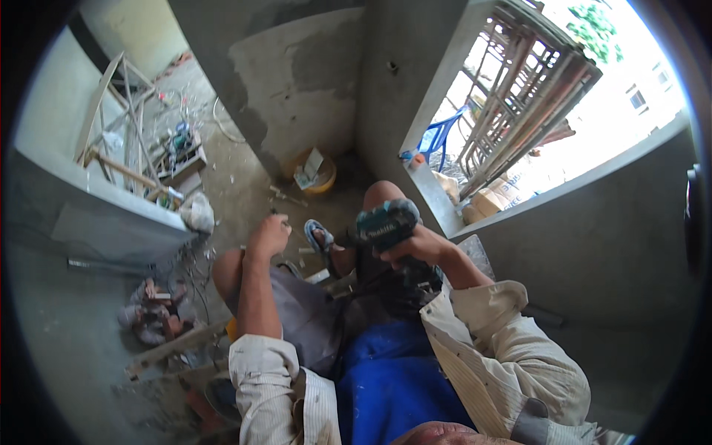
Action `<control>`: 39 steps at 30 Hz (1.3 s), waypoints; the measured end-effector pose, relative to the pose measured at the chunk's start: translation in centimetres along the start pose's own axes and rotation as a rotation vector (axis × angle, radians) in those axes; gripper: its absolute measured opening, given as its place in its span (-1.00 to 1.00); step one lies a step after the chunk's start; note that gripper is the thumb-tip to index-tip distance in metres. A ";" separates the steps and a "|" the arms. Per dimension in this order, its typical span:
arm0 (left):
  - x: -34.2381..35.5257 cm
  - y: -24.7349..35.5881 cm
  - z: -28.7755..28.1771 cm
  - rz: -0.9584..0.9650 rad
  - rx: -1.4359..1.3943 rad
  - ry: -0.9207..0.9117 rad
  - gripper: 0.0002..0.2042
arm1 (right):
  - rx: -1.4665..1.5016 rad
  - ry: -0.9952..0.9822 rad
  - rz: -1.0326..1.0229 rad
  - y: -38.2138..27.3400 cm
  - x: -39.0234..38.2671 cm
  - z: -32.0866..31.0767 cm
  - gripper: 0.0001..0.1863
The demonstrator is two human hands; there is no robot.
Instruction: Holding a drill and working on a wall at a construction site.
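The right hand (421,245) is closed around the grip of a teal-and-black pistol-shaped power drill (387,222). The drill is held above the person's lap, beside the bare right knee (382,194), with its dark nose directed toward the person's left. The left hand (268,237) is raised near the left knee (228,276), well apart from the drill, with its fingers curled. A small dark form shows at its fingertips; whether the hand grips it cannot be told.

The person is seated, wearing a cream striped overshirt (512,356) over a bright blue top (393,378), and grey shorts. A foot in a patterned strap sandal (319,235) shows between the hands.

Beyond the foot, a round yellow tub (323,187) stands on the littered grey floor (248,174) near the wall corner, with pale, flat-sided items inside. A whitish plastic bag (197,213) lies at the end of the low wall to the left. At lower left, a second person (157,313) is low to the floor; their hand details are too small to tell. Through the window opening at right, rusty metal frames (519,93) lean in a stack near a blue plastic chair (443,137).
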State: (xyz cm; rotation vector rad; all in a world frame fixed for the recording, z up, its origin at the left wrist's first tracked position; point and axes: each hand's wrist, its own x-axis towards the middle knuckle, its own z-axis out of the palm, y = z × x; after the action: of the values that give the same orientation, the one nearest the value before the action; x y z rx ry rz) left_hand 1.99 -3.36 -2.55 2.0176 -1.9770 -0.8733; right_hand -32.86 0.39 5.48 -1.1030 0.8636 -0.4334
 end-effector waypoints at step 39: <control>7.2 -12.5 19.8 -0.426 -0.055 -0.138 -0.62 | -0.240 -0.562 0.220 -1.4 -1.7 3.6 -0.66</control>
State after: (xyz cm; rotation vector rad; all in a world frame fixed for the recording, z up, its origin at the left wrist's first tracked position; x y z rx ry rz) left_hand 1.82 -3.79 -27.07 2.4503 -1.5817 -1.1645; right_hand -30.97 3.12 8.04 -1.2488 0.5332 0.1697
